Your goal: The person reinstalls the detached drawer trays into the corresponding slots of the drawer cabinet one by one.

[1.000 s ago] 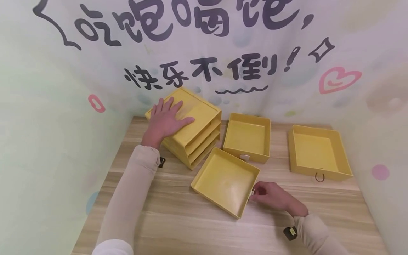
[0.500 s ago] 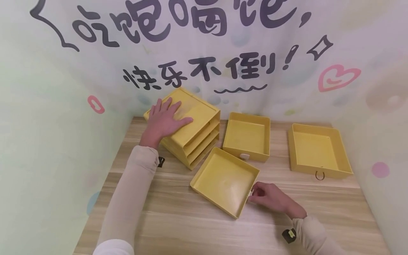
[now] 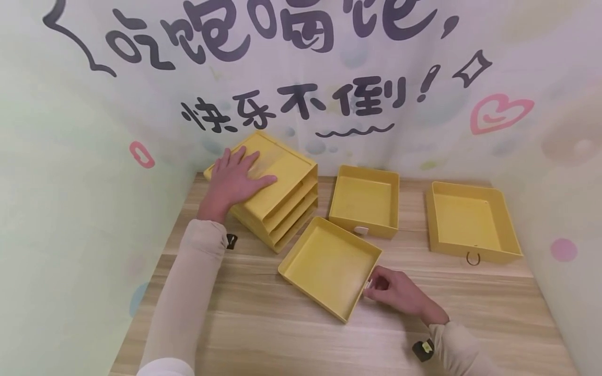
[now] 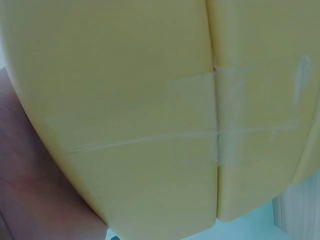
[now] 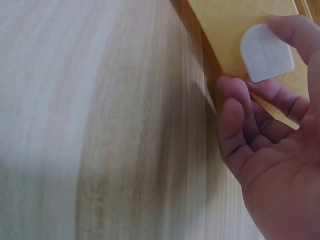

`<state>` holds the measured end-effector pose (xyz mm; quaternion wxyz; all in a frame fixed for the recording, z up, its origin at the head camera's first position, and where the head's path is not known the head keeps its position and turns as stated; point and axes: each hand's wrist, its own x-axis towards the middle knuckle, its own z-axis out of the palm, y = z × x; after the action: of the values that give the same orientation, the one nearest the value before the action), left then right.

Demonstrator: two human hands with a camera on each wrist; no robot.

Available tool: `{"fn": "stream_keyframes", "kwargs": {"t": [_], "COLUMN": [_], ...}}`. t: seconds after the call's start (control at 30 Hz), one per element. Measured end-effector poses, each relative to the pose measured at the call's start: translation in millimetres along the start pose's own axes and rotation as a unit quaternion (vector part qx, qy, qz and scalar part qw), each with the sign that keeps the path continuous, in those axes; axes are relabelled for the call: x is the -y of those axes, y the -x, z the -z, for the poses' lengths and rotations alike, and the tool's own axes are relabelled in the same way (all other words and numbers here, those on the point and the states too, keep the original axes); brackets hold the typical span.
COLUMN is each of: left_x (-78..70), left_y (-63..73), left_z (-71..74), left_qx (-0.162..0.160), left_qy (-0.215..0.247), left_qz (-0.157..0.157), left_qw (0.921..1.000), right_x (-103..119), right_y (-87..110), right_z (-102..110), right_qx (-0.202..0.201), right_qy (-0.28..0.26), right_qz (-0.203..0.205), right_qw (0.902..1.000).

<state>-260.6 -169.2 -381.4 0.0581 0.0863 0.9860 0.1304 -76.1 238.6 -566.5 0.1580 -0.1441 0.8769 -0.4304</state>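
Note:
My left hand lies flat with fingers spread on top of a yellow drawer cabinet, whose slots face right and toward me. In the left wrist view, clear tape crosses a seam on the cabinet's side, with part of the palm at the left edge. Between thumb and fingers, my right hand pinches a white rounded tab on the front of a shallow yellow drawer. That drawer sits at an angle on the table, its far corner close to the cabinet's open slots.
Behind the held drawer stands a second yellow drawer with a white tab facing me. A third yellow drawer, with a dark ring on its front, is farther right. All rest on a wood-grain table backed by a printed curtain.
The cabinet has shifted slightly left under my left hand, mostly in the last half second. My right hand and the drawer it holds have moved a little left too.

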Motion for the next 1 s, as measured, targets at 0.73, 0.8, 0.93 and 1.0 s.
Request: {"fn": "stream_keyframes", "kwargs": {"t": [0.73, 0.8, 0.93, 1.0], "left_x": [13.1, 13.4, 14.7, 15.1], "left_y": [20.9, 22.2, 23.8, 24.6], "left_z": [3.0, 3.0, 3.4, 3.6], "left_qx": [-0.011, -0.013, -0.016, -0.018], "left_qy": [0.014, 0.015, 0.012, 0.011], "left_qz": [0.010, 0.009, 0.008, 0.008], "left_qw": [0.9998, 0.9998, 0.9998, 0.9997], "right_x": [10, 12, 15, 16], "right_y": [-6.7, -7.8, -10.7, -12.1], "right_z": [-7, -7, -7, -8], "right_qx": [-0.032, -0.035, -0.046, -0.054], "right_qy": [-0.077, -0.077, -0.062, -0.054], "right_qz": [0.027, 0.025, 0.018, 0.014], "right_qw": [0.9962, 0.9961, 0.9968, 0.9970]}}
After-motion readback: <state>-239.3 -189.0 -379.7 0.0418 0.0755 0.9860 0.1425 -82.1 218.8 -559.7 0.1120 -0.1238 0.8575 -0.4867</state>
